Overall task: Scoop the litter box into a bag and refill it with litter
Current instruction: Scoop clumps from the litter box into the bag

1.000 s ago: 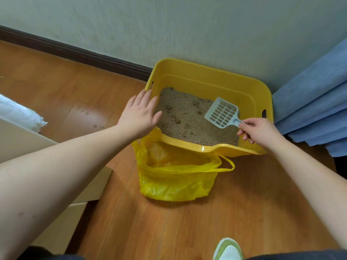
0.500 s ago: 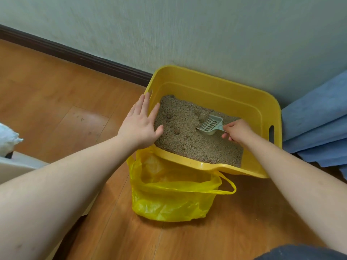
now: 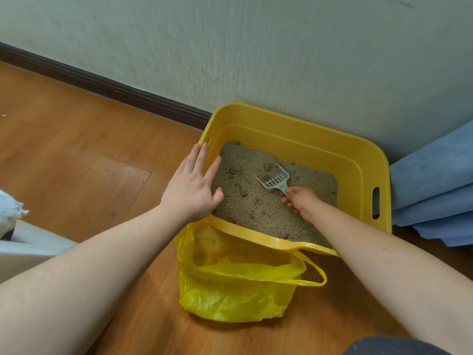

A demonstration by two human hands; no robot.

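A yellow litter box [image 3: 358, 160] stands against the wall, holding tan litter [image 3: 256, 208] with several darker clumps. My right hand [image 3: 302, 201] grips the handle of a pale slotted scoop [image 3: 275, 179], whose head lies low in the litter with a clump on it. My left hand [image 3: 192, 185] rests flat with straight fingers on the box's left rim, the thumb over the litter. An open yellow plastic bag [image 3: 238, 290] sits on the floor right in front of the box's near edge.
Wooden floor [image 3: 76, 162] spreads to the left, with a dark baseboard [image 3: 102, 85] along the wall. Blue fabric [image 3: 435, 188] lies just right of the box. A pale box edge [image 3: 30, 249] with a white bag [image 3: 10, 211] on it sits at the far left.
My right hand has carried the scoop from above the box's right side down into the litter and pushed it farther in. My left hand has stayed on the left rim.
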